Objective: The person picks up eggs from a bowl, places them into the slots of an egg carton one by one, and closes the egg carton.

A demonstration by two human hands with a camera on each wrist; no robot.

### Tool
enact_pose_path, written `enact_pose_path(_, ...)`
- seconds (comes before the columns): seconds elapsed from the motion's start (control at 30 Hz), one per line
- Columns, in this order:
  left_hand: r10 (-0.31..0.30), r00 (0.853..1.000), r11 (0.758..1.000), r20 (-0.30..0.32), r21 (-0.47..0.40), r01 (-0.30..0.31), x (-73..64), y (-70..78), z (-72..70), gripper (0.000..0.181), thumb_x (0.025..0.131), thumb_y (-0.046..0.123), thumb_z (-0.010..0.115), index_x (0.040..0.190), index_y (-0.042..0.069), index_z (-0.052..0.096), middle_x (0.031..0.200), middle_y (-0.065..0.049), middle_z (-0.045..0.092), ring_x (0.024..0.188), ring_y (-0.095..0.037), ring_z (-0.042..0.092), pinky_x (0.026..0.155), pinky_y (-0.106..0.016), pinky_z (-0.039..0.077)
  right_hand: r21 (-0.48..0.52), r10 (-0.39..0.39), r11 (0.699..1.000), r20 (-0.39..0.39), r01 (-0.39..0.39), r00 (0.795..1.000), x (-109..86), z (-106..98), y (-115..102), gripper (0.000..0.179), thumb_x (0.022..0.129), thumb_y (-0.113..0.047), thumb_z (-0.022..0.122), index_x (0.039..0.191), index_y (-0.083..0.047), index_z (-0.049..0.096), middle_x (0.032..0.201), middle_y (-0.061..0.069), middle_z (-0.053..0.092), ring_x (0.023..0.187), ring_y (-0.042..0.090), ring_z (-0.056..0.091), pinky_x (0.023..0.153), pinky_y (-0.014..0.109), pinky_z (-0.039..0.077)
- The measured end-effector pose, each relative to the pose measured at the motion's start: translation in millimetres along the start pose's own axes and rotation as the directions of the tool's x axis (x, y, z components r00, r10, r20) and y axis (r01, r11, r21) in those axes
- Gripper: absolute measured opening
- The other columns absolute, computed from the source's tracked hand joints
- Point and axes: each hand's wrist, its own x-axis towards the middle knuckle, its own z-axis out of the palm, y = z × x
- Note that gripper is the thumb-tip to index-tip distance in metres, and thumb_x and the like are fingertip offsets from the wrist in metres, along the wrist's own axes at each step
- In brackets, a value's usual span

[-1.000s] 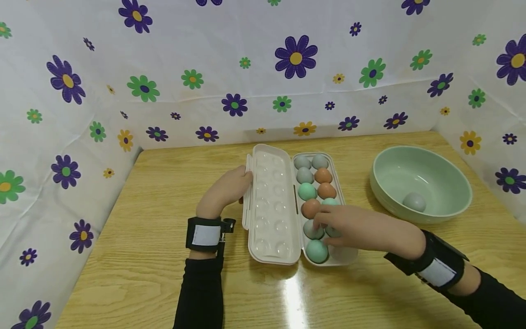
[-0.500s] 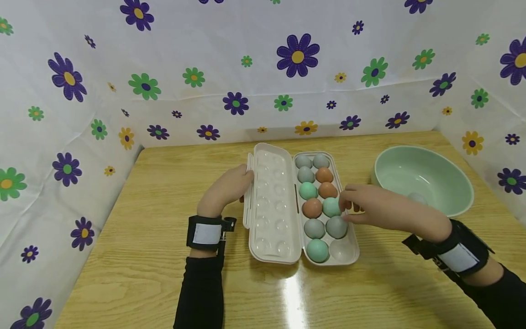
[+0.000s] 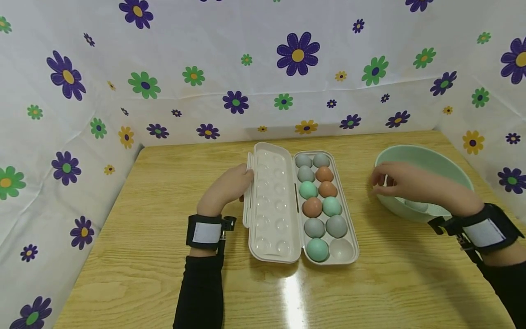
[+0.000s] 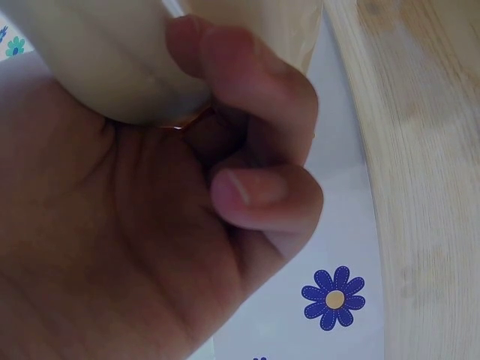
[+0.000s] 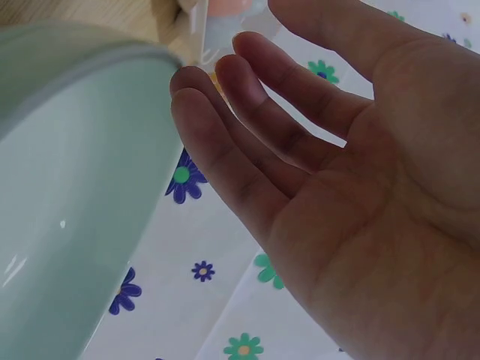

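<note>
A white plastic egg carton (image 3: 341, 251) lies unfolded, its lid (image 3: 271, 201) to the left. Gray, orange and mint-green eggs (image 3: 314, 228) fill its pockets, except the near right one, which is bare. My left hand (image 3: 226, 189) grips the lid's outer edge; in the left wrist view its fingers (image 4: 262, 82) curl round the pale plastic. Over the left rim of a mint-green bowl (image 3: 431, 157) hovers my right hand (image 3: 419, 183), with nothing in it. Its fingers (image 5: 225, 157) are loosely bent in the right wrist view. A gray egg (image 3: 417, 205) in the bowl is partly hidden beneath this hand.
The wooden table (image 3: 156, 265) runs back to a white cloth backdrop (image 3: 255, 55) printed with flowers, which also rises on the left and right sides. The bowl stands right of the carton, with a strip of tabletop between them.
My right hand has left the gray egg in the carton's right row and moved right, to above the bowl. My left hand has stayed on the lid.
</note>
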Motion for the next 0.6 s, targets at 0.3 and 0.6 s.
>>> enact_pose_path(0.3,-0.012,1.0,1.0,-0.003,0.004,0.012,-1.4,-0.2,-1.1,0.04,0.104,0.025,0.023,0.113,0.002,0.055,0.076,-0.01,0.056,0.059,-0.024,0.056,0.053,-0.027,0.042,0.013,0.059,0.998,0.038,-0.059,0.998,-0.6,-11.0,20.6,0.008,0.09,-0.016,0.065,0.093,-0.008,0.066,0.086,0.005,0.07,0.076,0.014,0.059,0.065,0.036,0.052)
enact_pose_path(0.6,-0.005,1.0,1.0,-0.001,-0.001,0.005,-2.4,0.5,-1.2,0.041,0.104,0.025,0.022,0.117,0.003,0.055,0.079,-0.011,0.058,0.057,-0.02,0.054,0.053,-0.027,0.043,-0.048,0.109,0.993,0.042,-0.107,0.993,2.7,-12.6,51.2,0.012,0.089,-0.015,0.066,0.091,-0.004,0.067,0.085,0.008,0.07,0.077,0.018,0.06,0.07,0.042,0.052)
